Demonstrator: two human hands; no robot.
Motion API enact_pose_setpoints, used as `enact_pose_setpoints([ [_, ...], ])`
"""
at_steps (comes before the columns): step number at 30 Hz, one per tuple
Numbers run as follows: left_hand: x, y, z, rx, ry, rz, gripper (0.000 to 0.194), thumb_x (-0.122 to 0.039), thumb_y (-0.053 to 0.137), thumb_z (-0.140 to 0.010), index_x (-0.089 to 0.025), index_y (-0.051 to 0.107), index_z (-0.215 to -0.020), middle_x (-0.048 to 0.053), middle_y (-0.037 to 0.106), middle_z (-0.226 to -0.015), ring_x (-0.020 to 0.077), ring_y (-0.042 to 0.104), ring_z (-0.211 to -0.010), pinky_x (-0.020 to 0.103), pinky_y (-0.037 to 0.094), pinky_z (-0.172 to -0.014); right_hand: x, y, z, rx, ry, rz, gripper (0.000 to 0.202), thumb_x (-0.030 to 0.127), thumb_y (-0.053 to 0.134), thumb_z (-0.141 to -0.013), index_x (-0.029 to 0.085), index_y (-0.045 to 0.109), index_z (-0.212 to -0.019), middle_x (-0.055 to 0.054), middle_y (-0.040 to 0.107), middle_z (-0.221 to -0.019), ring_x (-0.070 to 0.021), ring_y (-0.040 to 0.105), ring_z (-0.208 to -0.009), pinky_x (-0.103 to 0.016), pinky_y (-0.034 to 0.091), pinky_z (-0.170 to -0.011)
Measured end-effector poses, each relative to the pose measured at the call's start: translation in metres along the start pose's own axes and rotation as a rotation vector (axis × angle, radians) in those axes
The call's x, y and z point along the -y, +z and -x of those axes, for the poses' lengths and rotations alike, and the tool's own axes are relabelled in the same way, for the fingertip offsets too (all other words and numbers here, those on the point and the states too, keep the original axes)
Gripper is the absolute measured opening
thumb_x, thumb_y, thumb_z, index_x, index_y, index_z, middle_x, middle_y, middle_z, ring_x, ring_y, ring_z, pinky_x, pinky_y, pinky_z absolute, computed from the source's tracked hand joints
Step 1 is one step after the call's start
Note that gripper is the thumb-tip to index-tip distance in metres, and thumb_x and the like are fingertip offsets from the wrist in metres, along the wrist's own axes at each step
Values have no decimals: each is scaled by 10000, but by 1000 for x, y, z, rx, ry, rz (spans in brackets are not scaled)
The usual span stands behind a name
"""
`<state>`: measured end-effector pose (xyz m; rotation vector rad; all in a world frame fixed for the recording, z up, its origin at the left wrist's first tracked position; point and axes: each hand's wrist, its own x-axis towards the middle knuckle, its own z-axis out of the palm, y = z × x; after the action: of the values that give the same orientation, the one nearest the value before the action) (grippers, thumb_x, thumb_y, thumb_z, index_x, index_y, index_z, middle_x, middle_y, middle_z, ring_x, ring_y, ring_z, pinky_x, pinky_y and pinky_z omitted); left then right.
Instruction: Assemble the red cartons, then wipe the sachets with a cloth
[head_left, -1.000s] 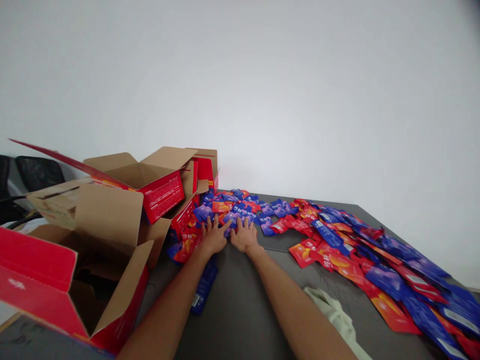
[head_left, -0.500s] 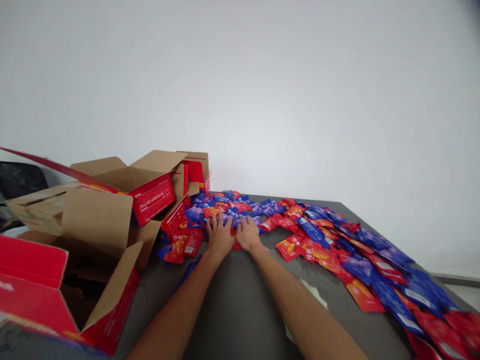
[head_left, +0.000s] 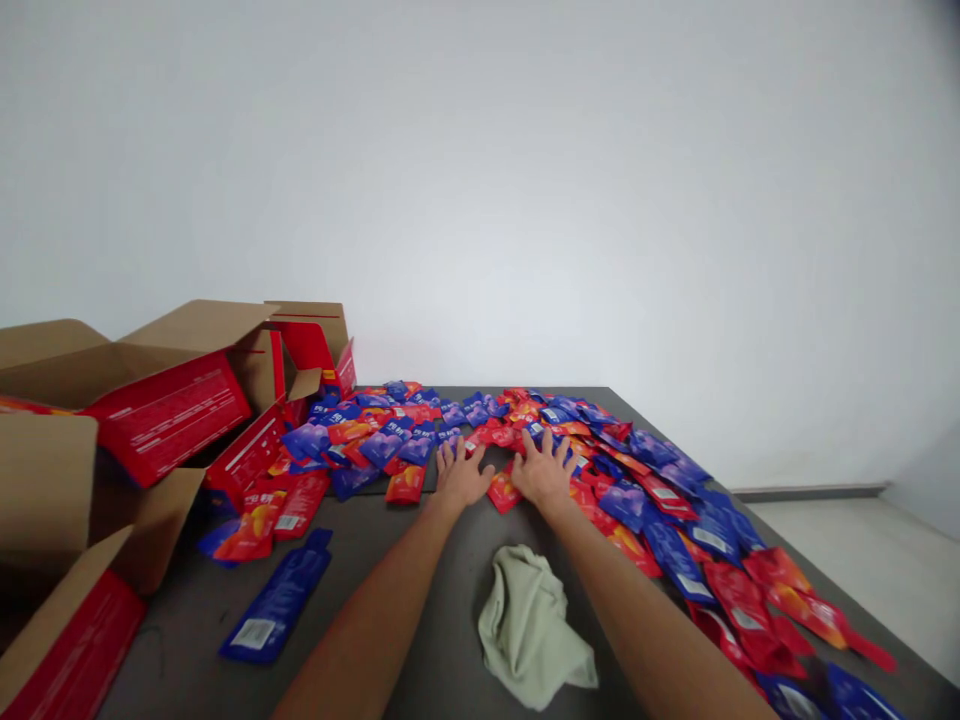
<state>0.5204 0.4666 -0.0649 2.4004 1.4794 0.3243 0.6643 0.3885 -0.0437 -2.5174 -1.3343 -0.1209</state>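
Observation:
Both hands reach forward over a dark grey table [head_left: 420, 610]. My left hand [head_left: 461, 475], fingers spread, is low over the tabletop beside the inner edge of a heap of blue and red pouches [head_left: 382, 440]. My right hand [head_left: 544, 470], fingers also apart, lies over the near side of a second heap of mixed pouches [head_left: 660, 510] on the right. A red pouch [head_left: 502, 490] rests between the two hands, close to the right thumb. Neither hand grips anything that I can see; whether the fingertips touch the pouches is hard to tell.
Open red cardboard boxes [head_left: 176, 415] stand along the left side, flaps up. A single blue pouch [head_left: 277, 600] lies near them. A crumpled pale cloth [head_left: 532, 625] lies between my forearms. Behind the table is a white wall [head_left: 480, 200].
The view has turned right. My hands have left the pouches in the left heap and moved right, to the gap and the right heap. The cloth, partly hidden before, now shows fully.

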Motion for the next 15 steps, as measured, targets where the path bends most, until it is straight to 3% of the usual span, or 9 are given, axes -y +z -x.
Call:
enact_pose_setpoints([
  [3,-9,5,0,23,84,-4,595,-588,360,-909,-380,410,-1465,50,274,-1614,370,175,-1484,556,105,-1184,-21,2,-5,114,86,-43,637,544,378,-913,402,264,-1523,-70,148,-1636,-509,109,-1438,-767,19,-1030],
  [6,-19,7,7,28,172,2,545,-539,337,-939,-362,454,-1441,61,337,-1583,336,247,-1463,539,168,-1175,-30,1,-4,211,59,-80,613,585,354,-912,419,317,-1501,-56,154,-1636,-525,87,-1435,-777,64,-1015],
  [15,-20,6,58,-35,306,-29,445,-350,398,-950,-289,571,-1355,100,416,-1516,289,336,-1406,512,227,-1169,-24,-18,36,269,-77,-63,558,524,368,-927,404,391,-1472,-83,287,-1592,-484,197,-1426,-727,113,-1048],
])
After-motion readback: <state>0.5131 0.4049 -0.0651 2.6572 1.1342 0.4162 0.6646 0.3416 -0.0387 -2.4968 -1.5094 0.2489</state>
